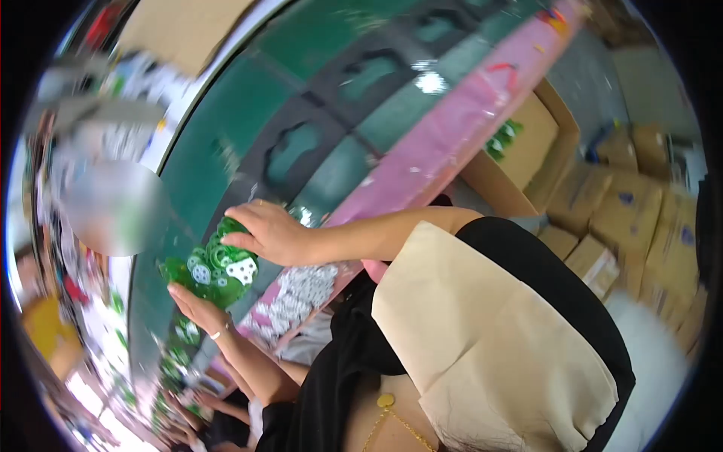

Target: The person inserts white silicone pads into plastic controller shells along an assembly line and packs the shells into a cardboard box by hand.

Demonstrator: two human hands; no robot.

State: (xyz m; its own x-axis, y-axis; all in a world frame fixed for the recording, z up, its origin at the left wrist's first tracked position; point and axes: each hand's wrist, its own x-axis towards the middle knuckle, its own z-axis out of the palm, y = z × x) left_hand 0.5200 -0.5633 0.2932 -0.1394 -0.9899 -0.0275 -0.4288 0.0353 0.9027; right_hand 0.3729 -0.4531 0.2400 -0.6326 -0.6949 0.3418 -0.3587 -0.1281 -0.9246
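Both of my hands are on a green see-through plastic piece (218, 275) that carries white shapes with dark dots; its exact kind is unclear. My right hand (271, 233) grips its upper right edge, thumb and fingers closed on it. At the lower left edge, my left hand (197, 307) holds it between thumb and fingers, partly hidden. The piece is tilted above the green work surface (197, 181). Close below my right forearm lies a heap of small white parts (294, 297) on a pink-covered ledge (422, 162).
Dark grey frames with cut-outs (301, 151) line the surface. An open cardboard box (527, 169) holds green pieces beyond my right arm, and stacked cartons (629, 218) stand farther right. Another person's arms (218, 404) work at lower left, near more green pieces (177, 361).
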